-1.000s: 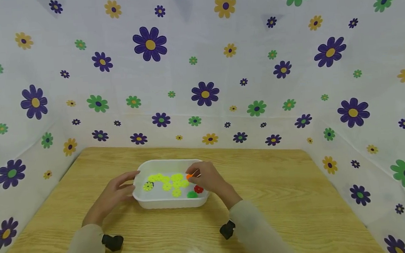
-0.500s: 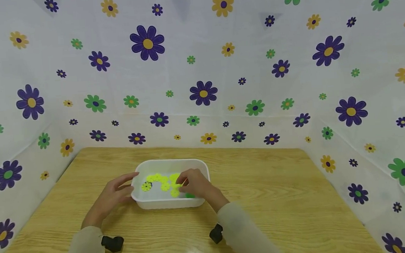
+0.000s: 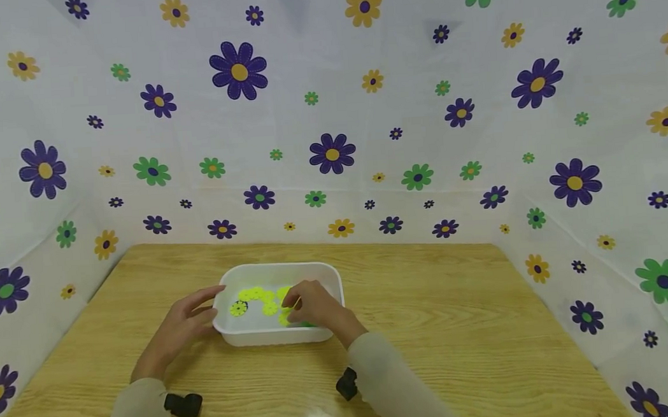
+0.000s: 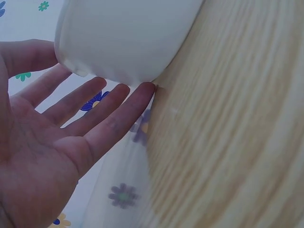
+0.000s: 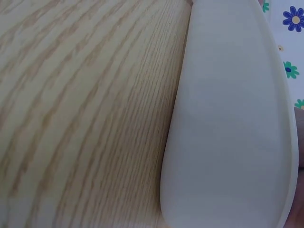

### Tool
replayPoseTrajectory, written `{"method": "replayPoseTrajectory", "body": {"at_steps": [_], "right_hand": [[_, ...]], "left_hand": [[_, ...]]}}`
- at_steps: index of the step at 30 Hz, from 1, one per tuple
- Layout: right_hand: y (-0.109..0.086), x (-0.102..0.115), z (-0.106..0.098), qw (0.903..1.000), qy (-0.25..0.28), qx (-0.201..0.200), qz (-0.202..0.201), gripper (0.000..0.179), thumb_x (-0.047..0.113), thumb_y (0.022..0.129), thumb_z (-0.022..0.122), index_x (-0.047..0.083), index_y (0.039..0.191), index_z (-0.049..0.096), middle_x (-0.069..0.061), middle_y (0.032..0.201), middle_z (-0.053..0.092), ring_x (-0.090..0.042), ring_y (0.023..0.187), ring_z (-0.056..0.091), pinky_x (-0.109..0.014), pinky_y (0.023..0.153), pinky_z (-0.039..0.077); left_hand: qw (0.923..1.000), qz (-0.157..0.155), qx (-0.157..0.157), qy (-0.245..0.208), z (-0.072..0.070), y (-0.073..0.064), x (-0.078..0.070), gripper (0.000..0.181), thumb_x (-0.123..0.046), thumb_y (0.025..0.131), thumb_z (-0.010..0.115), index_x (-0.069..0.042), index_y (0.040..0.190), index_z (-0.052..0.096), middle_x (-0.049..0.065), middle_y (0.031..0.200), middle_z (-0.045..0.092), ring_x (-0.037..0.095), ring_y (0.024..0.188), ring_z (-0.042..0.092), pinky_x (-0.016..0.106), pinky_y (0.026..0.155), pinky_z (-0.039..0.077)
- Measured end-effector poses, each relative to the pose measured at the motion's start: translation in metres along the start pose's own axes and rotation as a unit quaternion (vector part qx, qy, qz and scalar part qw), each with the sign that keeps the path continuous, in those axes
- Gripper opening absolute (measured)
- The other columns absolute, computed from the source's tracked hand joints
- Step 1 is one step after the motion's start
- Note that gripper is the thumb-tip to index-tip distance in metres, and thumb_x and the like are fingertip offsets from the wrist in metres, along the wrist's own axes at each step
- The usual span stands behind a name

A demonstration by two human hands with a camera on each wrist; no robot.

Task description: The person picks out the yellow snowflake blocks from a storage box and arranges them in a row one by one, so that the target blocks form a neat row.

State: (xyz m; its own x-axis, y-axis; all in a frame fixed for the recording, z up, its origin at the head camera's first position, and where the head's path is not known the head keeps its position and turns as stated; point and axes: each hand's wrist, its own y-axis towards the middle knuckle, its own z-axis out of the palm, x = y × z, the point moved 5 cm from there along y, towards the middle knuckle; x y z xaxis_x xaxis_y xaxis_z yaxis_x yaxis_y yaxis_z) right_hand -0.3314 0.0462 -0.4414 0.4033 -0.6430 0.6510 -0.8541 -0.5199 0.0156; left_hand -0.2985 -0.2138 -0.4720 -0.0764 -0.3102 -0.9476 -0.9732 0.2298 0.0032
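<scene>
Left hand (image 3: 183, 323): fingers extended, released, tips against white tub (image 3: 279, 337) at its 9 o'clock. Tub on wood table (image 3: 467, 328). Inside: yellow discs (image 3: 257, 293) from 11 o'clock toward centre, green piece (image 3: 306, 324) at 5. Right hand (image 3: 315, 302) at 3, fingers bent over yellow discs; can't tell if grasping one.
</scene>
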Motion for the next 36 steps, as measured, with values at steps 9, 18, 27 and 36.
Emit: {"method": "replayPoseTrajectory", "body": {"at_steps": [9, 18, 27, 36], "right_hand": [[0.0024, 0.0003, 0.0041, 0.9996, -0.016, 0.016, 0.015, 0.023, 0.002, 0.083, 0.084, 0.001, 0.106, 0.078, -0.011, 0.107, 0.078, -0.019, 0.089, 0.071, -0.022, 0.079, 0.059], [0.0067, -0.0009, 0.0089, 0.9982, -0.049, 0.029, 0.017, 0.025, 0.003, 0.082, 0.085, 0.003, 0.106, 0.079, -0.008, 0.103, 0.077, -0.011, 0.086, 0.066, -0.019, 0.079, 0.055], [0.0056, 0.0048, 0.0098, 0.9971, -0.064, 0.04, 0.007, 0.023, -0.001, 0.082, 0.084, 0.003, 0.104, 0.08, -0.008, 0.097, 0.077, -0.008, 0.081, 0.061, -0.017, 0.075, 0.053], [0.0066, 0.0013, 0.0082, 0.9985, -0.045, 0.026, 0.014, 0.017, -0.001, 0.081, 0.084, 0.008, 0.095, 0.079, -0.006, 0.094, 0.074, -0.008, 0.08, 0.06, -0.018, 0.074, 0.052]], "left_hand": [[0.9998, -0.01, -0.002, -0.014, 0.0021, 0.0021, 0.0045, 0.056, -0.024, 0.107, 0.055, -0.013, 0.159, 0.039, 0.02, 0.169, 0.027, 0.053, 0.148, 0.037, 0.053, 0.105, 0.056], [0.9999, -0.014, -0.002, -0.006, 0.0016, 0.0013, 0.0032, 0.056, -0.021, 0.106, 0.054, -0.014, 0.159, 0.039, 0.02, 0.169, 0.028, 0.053, 0.147, 0.039, 0.05, 0.102, 0.059], [0.9997, -0.019, 0.002, -0.014, -0.0002, 0.0008, 0.0062, 0.056, -0.025, 0.106, 0.056, -0.015, 0.159, 0.039, 0.018, 0.17, 0.028, 0.051, 0.149, 0.038, 0.046, 0.101, 0.059], [0.9997, -0.022, 0.01, -0.006, -0.0007, 0.0009, 0.004, 0.057, -0.026, 0.106, 0.056, -0.015, 0.159, 0.039, 0.018, 0.17, 0.027, 0.051, 0.149, 0.037, 0.047, 0.102, 0.059]]}}
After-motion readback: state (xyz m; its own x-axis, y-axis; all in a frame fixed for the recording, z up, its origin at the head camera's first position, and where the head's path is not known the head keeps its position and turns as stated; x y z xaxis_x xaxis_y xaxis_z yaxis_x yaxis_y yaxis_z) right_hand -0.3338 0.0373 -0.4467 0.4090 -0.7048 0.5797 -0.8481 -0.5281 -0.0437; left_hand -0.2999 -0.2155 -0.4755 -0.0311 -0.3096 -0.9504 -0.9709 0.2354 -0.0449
